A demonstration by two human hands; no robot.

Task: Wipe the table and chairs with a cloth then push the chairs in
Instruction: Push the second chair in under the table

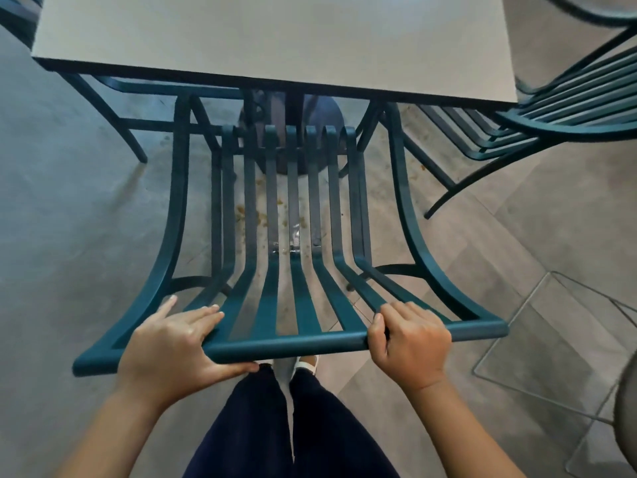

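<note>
A dark teal metal chair (289, 345) with a slatted back and seat stands right in front of me, facing the square pale table (269, 39). Its seat front sits just short of the table's near edge. My left hand (172, 346) holds the top rail of the chair back on the left, fingers over the slats and thumb under the rail. My right hand (408, 343) is wrapped around the same rail on the right. No cloth is in view.
A second teal chair (565, 108) stands at the table's right corner, a third (131, 98) is under the left side. The table's dark pedestal (293, 132) rises behind the seat. Crumbs lie on the floor beneath. A clear wire-framed object (551, 339) sits at lower right.
</note>
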